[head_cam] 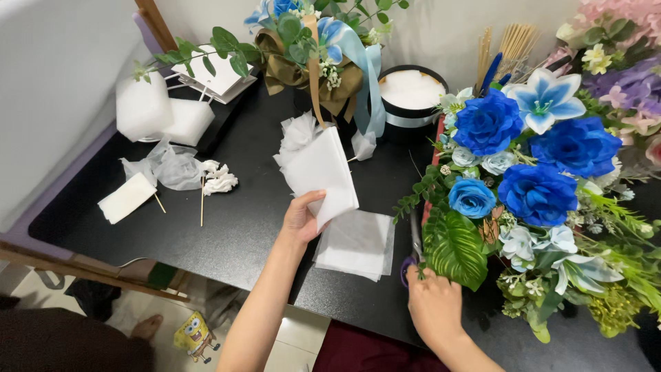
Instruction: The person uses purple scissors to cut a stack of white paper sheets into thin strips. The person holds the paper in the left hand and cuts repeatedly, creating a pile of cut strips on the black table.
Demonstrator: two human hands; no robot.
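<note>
The left hand (301,219) pinched a thin, limp white sheet (322,173) by its six-o'clock edge, while the right hand (432,303) closed on scissors (415,249), light and rigid.

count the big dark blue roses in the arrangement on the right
3 big dark blue roses: top one, one right of it, one lower. A smaller light blue rose isn't counted; others may be hidden.

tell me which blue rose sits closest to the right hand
The small light-blue rose, lowest and leftmost, just above the right hand; the other three are bigger, darker blue.
</note>
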